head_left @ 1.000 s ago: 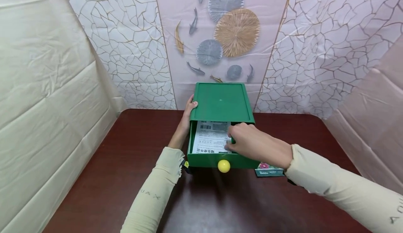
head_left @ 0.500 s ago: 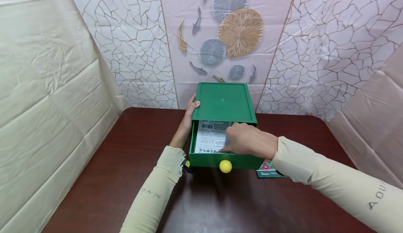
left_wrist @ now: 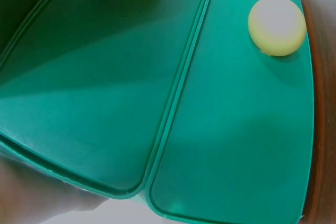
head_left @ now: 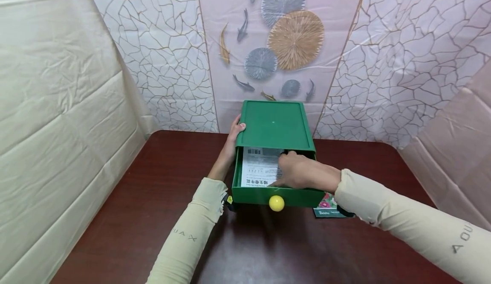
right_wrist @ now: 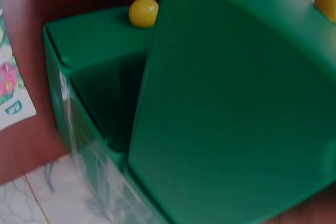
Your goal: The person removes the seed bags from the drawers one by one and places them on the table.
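Head view: a green cabinet (head_left: 273,124) stands on a dark table (head_left: 161,181), its top drawer (head_left: 249,196) pulled out by the yellow knob (head_left: 276,203) side. The printed paper (head_left: 258,171) lies inside, its far end under the cabinet's roof. The left hand (head_left: 233,135) rests along the cabinet's left side, fingers extended, thumb over the top edge. The right hand (head_left: 301,171) reaches into the drawer at the paper's right, thumb stretched out; its other fingertips are hidden, so I cannot tell whether they hold anything. 1 flowered packet (head_left: 326,205) lies on the table, right of the drawer.

Judged by eye, the paper is light, thin and easily creased, with a face that may slide. Recommended hold: a thumb-and-finger pinch at the near edge. The cabinet appears stiff, light plastic, liable to shift unless braced.

Left wrist view: 2 green panels (left_wrist: 236,108) with 2 yellow knobs; no paper visible, the hand a blur.

Right wrist view: a broad green wall (right_wrist: 231,98), probably the drawer's exterior, hides the paper; finger positions unreadable.
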`<state>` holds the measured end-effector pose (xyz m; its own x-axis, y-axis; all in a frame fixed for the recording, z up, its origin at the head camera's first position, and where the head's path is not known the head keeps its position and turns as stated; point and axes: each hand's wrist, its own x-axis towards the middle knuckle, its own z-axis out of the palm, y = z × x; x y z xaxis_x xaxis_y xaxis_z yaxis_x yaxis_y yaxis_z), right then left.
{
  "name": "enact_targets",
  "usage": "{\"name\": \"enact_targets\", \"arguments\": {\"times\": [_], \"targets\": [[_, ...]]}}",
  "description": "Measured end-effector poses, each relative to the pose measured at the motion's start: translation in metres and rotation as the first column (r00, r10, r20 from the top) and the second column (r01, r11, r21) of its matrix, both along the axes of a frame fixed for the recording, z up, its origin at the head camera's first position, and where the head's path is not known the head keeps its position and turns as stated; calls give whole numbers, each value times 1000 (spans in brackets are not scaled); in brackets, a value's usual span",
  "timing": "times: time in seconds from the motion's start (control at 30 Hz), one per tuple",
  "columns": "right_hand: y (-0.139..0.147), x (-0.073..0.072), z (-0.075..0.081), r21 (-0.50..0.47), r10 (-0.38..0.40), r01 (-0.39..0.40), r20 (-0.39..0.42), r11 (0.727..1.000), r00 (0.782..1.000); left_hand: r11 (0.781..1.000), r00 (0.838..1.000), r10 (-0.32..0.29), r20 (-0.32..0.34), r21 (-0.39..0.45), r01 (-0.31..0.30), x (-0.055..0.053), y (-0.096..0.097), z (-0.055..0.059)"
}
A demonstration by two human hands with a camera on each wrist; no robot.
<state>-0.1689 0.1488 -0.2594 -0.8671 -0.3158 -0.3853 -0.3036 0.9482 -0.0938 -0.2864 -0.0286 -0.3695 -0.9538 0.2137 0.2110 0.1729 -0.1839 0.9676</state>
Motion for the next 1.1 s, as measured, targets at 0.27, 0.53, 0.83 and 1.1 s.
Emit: {"name": "enact_targets", "arguments": {"times": [0.27,0.53,0.83,1.1], "targets": [[5,3,-8,-175,-153,152,10,973,988,1000,1000,-22,10,-13,22,4,7,-2],[14,10,-10,-540,-300,354,189,763,935,1000,1000,-25,4,-1,25,4,10,-4],[22,20,-5,-589,-377,560,415,582,828,1000,1000,-10,6,11,10,8,9,-5],[23,15,0,-713,-266,624,564,321,782,1000,1000,-4,-2,5,4,3,2,4]]}}
